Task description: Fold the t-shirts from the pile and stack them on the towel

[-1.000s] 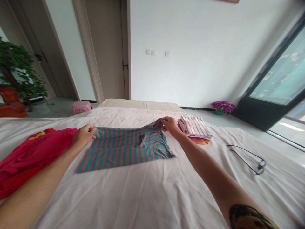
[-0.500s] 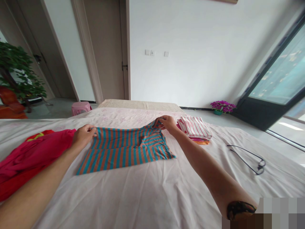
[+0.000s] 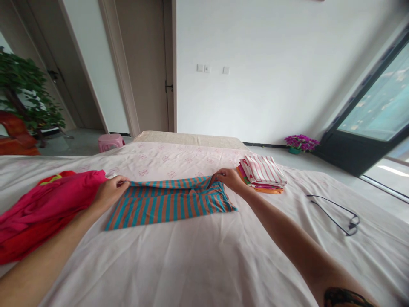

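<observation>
A striped garment in teal and brown lies spread on the bed, its far edge lifted and turned over toward me. My left hand pinches the far left corner of it. At the far right corner, my right hand grips the cloth between thumb and fingers. What kind of garment it is cannot be made out. Just right of my right hand stands a stack of folded clothes, a white piece with red stripes on top. A heap of pink and red clothes lies beside my left forearm.
The bed has a pale, wrinkled sheet. Black-framed glasses rest on its right side. Beyond the bed are a pink stool, purple flowers in a green pot and a wall with switches.
Both hands have come down and nearer, folding the far edge of the striped garment over toward me. The view has shifted slightly.
</observation>
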A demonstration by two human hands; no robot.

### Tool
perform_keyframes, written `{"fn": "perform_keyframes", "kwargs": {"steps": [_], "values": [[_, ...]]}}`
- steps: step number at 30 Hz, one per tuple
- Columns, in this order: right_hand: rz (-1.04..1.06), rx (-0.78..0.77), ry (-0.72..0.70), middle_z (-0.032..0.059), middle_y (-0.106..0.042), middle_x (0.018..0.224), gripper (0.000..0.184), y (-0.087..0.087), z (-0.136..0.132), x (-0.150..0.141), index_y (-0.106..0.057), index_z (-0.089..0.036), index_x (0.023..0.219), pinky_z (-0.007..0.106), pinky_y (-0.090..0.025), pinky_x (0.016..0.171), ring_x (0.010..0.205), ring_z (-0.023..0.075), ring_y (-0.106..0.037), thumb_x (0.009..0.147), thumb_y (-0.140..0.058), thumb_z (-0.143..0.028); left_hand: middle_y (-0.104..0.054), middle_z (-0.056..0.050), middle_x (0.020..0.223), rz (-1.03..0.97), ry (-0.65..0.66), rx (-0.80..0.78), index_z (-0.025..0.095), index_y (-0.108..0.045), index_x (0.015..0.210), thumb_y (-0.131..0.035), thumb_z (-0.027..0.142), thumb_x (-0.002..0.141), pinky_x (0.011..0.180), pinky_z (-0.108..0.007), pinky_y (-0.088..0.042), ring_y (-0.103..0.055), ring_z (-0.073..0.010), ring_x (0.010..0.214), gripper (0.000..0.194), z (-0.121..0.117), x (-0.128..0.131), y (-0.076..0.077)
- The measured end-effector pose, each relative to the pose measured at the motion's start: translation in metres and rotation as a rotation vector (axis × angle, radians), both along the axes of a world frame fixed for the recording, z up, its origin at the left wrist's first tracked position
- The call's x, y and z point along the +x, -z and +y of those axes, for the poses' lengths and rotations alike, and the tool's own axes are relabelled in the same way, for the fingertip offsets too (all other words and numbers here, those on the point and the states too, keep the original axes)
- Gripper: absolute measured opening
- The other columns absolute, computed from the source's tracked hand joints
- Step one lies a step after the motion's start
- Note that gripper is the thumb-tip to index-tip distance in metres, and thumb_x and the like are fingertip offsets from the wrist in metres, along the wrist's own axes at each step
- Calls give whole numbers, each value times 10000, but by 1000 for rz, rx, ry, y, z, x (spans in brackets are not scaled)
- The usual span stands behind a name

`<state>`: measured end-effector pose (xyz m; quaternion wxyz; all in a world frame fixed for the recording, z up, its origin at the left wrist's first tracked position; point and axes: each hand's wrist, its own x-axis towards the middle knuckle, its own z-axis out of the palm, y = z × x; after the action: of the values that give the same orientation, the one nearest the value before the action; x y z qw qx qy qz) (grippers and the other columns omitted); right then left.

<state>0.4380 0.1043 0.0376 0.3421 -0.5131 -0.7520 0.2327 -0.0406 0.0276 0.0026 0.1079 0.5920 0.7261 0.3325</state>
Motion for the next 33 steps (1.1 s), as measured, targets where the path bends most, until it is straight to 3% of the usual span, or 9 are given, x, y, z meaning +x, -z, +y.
{"fn": "perform_keyframes", "kwargs": {"steps": [3, 11, 15, 18, 22, 26, 28, 30, 33], "values": [[-2, 4, -16, 24, -736, 770, 194, 6, -12, 6, -768, -178, 824, 243, -487, 658, 736, 179, -650, 786, -603, -272, -742, 8, 917, -5, 76, -45, 176, -642, 1003, -544, 437, 803, 813, -242, -487, -665, -178, 888, 343, -14, -1, 1], [152, -125, -27, 20, -685, 700, 277, 17, -29, 18, -738, -149, 839, 256, -477, 641, 678, 162, -612, 808, -619, -397, -734, 15, 938, -4, 80, -65, 183, -624, 1014, -499, 434, 815, 837, -265, -495, -676, -190, 914, 344, -28, 1, 1], [-76, -105, -17, 14, -686, 723, 247, 20, -37, 26, -738, -167, 826, 269, -473, 681, 726, 178, -623, 825, -605, -375, -746, -15, 983, 39, 130, -7, 204, -631, 965, -503, 429, 781, 863, -294, -513, -694, -211, 929, 317, -29, -7, 12], [-355, -4, -24, 37, -716, 862, 161, 18, -48, 28, -747, -200, 884, 298, -472, 788, 864, 211, -634, 809, -635, -288, -747, -37, 982, 138, 190, 26, 220, -633, 917, -500, 401, 772, 861, -306, -520, -699, -222, 923, 267, -30, -13, 25], [-579, 289, -121, 77, -685, 1089, 368, 12, -67, 13, -693, -230, 1138, 348, -412, 957, 1077, 237, -568, 784, -633, -152, -735, -46, 1005, 283, 262, 35, 226, -638, 930, -488, 369, 808, 866, -324, -510, -685, -224, 944, 240, -33, -11, 32], [-679, 418, -301, 83, -666, 1111, 411, 15, -74, -15, -647, -247, 1244, 347, -390, 954, 1061, 227, -552, 850, -596, -141, -731, -46, 1015, 388, 325, 75, 237, -652, 941, -472, 353, 837, 890, -344, -495, -673, -228, 957, 238, -33, -4, 28], [-673, 391, -319, 70, -683, 1000, 296, 18, -71, -24, -695, -237, 1144, 322, -406, 900, 977, 209, -577, 896, -558, -153, -736, -45, 982, 402, 312, 87, 239, -655, 913, -460, 341, 843, 885, -344, -495, -678, -227, 931, 232, -30, -3, 25], [-575, 353, -227, 55, -685, 919, 223, 19, -65, -26, -718, -222, 1020, 291, -421, 836, 903, 191, -596, 924, -525, -166, -740, -47, 988, 378, 257, 107, 235, -653, 933, -459, 350, 847, 876, -339, -500, -684, -227, 925, 241, -28, -4, 21], [-327, 329, -71, 39, -689, 945, 208, 17, -57, -21, -698, -223, 992, 262, -436, 789, 874, 173, -615, 938, -500, -187, -741, -55, 1007, 333, 189, 146, 225, -643, 978, -461, 382, 852, 870, -328, -506, -687, -229, 941, 272, -28, -7, 18]]}}
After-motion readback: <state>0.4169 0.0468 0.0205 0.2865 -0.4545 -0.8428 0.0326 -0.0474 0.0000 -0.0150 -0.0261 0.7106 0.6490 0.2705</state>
